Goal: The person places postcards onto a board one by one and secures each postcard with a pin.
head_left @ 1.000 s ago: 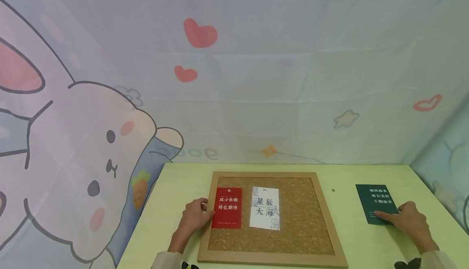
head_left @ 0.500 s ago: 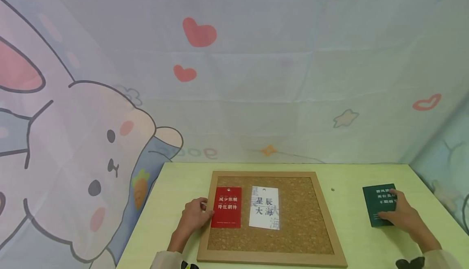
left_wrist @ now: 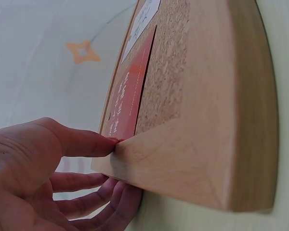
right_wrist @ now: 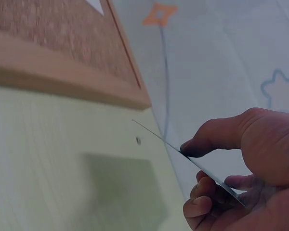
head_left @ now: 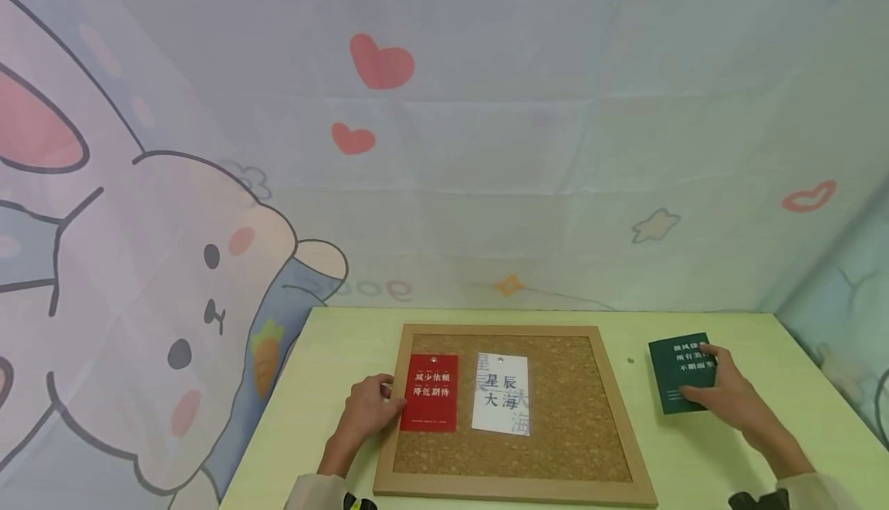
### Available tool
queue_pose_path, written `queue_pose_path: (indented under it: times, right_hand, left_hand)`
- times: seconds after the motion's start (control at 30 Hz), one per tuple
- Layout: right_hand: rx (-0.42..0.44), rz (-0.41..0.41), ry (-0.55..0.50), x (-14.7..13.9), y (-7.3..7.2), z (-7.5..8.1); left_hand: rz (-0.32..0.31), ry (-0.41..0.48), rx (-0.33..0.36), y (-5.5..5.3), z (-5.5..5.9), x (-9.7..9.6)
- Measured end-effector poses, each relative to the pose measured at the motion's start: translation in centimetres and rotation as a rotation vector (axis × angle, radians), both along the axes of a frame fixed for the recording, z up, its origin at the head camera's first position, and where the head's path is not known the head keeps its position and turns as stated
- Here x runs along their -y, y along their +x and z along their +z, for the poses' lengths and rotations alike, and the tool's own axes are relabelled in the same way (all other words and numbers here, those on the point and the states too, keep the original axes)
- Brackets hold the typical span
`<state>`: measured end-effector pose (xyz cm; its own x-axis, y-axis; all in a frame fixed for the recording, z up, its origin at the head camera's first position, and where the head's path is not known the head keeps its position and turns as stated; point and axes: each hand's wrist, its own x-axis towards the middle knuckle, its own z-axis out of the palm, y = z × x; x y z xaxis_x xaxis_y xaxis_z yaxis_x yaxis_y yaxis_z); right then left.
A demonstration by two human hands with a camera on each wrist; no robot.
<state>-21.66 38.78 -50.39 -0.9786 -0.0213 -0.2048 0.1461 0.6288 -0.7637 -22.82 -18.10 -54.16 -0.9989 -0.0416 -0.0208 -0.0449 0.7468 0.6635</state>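
Observation:
My left hand (head_left: 366,411) grips the left side of a wood-framed cork board (head_left: 566,417). In the left wrist view its thumb (left_wrist: 89,144) presses the frame's top and the fingers curl against its outer side. A red card (head_left: 430,408) with white lettering and a white card (head_left: 498,419) with dark lettering lie on the cork, each with a small pin at its top. To the right of the board, my right hand (head_left: 736,400) pinches a dark green card (head_left: 668,377) between thumb and fingers. The right wrist view shows this card edge-on, above its shadow on the table.
A small pin-like thing (head_left: 630,360) lies on the pale table (head_left: 750,332) between the board and the green card. Behind the table hangs a printed cloth (head_left: 486,147) with a rabbit, hearts and stars.
My right hand moved its fingers over the green card, took hold of it, then lifted it and brought it left toward the board. My left hand stayed on the frame.

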Motion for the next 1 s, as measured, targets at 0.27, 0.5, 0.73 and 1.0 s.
queue_pose_path:
  times: [0.27, 0.5, 0.73, 1.0]
  right_hand:
    - [-0.019, 0.041, -0.044, 4.2, -0.2, 1.0]
    - [-0.011, 0.060, -0.071, 7.5, 0.0, 1.0]
    - [-0.003, 0.063, -0.087, 10.4, 0.4, -0.2]
    - [-0.014, 0.061, -0.147, 13.4, 0.8, -1.5]
  left_hand:
    - [0.000, 0.002, -0.001, 0.0, 0.1, 0.0]
    - [0.004, 0.002, 0.004, 0.0, 0.1, 0.0]
    - [0.004, 0.009, 0.012, -0.2, 0.0, -0.1]
    - [0.010, 0.010, 0.015, -0.1, 0.0, -0.1]
